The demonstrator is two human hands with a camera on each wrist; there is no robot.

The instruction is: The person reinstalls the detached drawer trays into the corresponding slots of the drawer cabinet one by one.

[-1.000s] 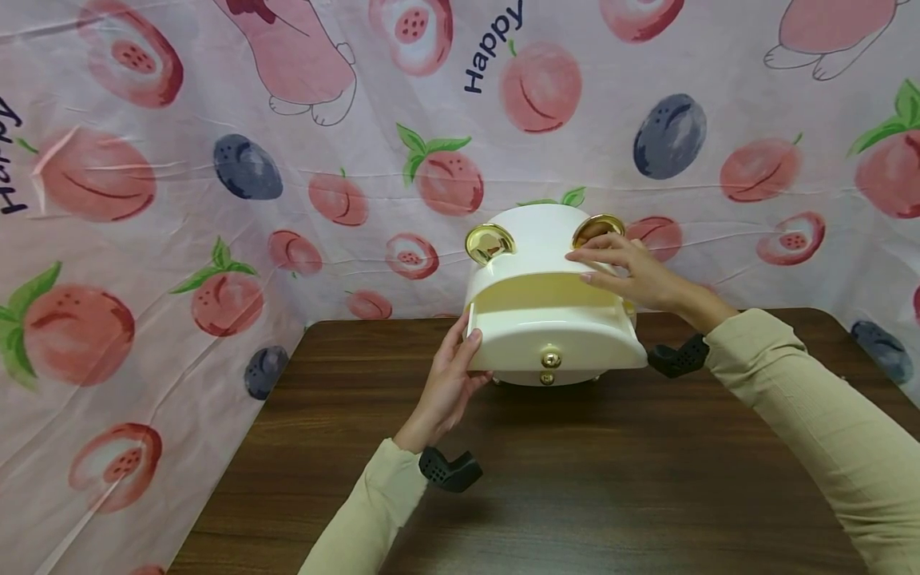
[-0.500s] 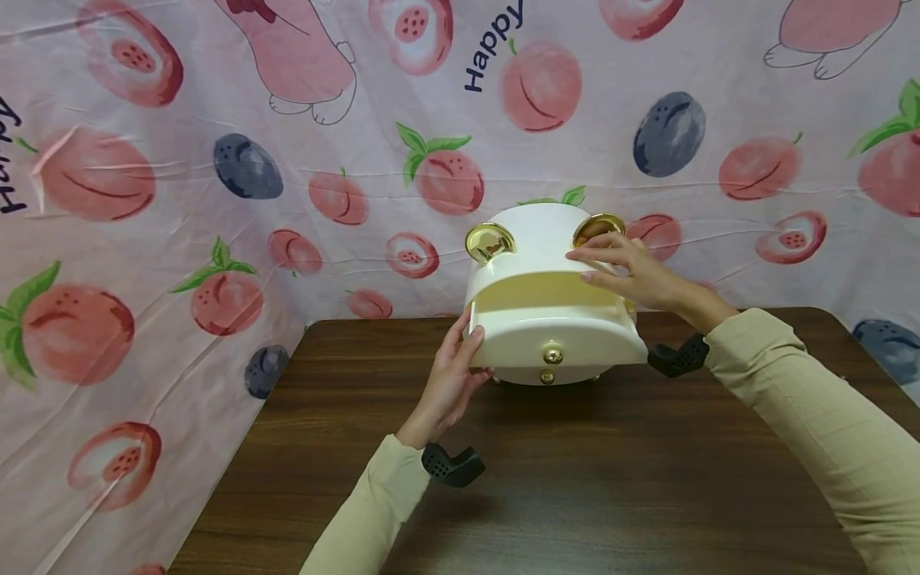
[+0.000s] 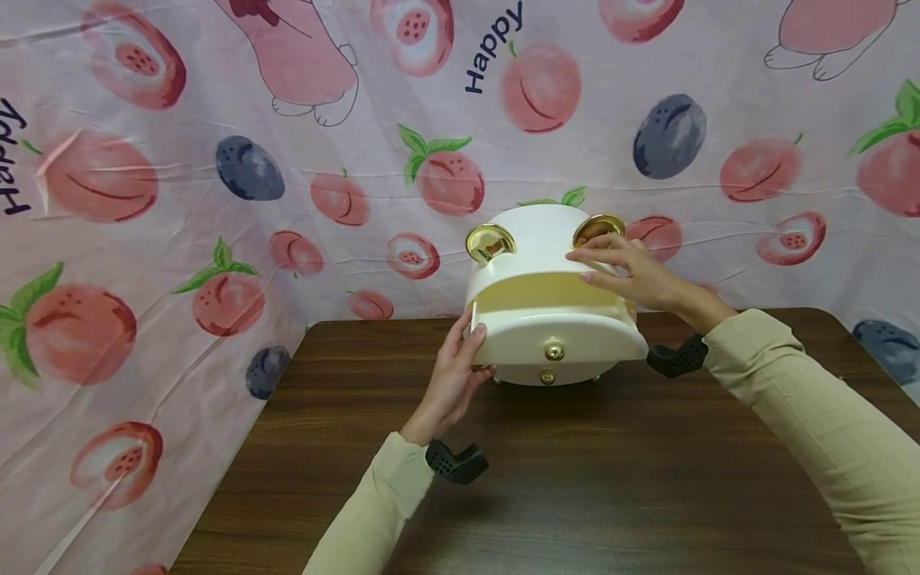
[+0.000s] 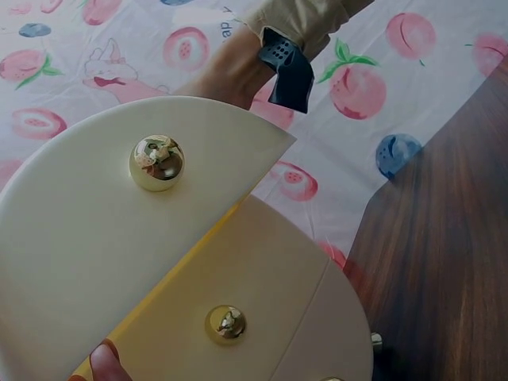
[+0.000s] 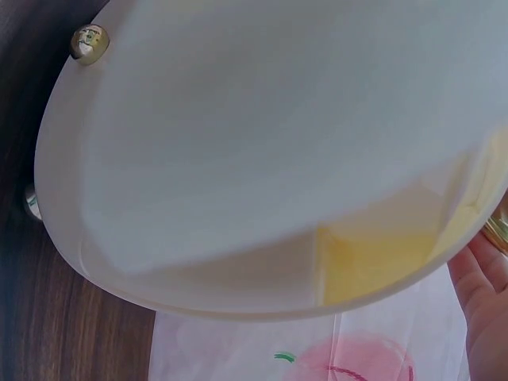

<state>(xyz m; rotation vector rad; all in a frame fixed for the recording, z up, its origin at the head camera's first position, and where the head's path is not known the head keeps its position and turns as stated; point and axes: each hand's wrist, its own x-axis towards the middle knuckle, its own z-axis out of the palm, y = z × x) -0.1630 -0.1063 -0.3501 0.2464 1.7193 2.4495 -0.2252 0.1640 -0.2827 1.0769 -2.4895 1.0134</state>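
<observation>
A cream-white rounded drawer box (image 3: pixel 542 228) stands at the table's back, with round gold ears on top. Its half-round upper drawer (image 3: pixel 510 343) is pulled partly out and shows a pale yellow inside. My left hand (image 3: pixel 453 375) grips the drawer's left end, thumb over the front. In the left wrist view a fingertip (image 4: pixel 107 363) shows at the drawer's lower edge, away from its gold knob (image 4: pixel 156 163). My right hand (image 3: pixel 632 271) rests at the box's upper right by the right gold ear (image 3: pixel 596 228), fingers loosely extended; in the right wrist view it appears at the lower right.
Below the drawer sits a second gold knob (image 3: pixel 548 377) on the lower front. The box stands on small gold feet (image 5: pixel 90 44) on the dark wooden table (image 3: pixel 575 479). A fruit-print cloth (image 3: pixel 402 104) hangs close behind and at the sides.
The upper drawer has slid slightly inward, its front edge and knob a little higher in the head view. My left hand has moved with it; my right hand stays put.
</observation>
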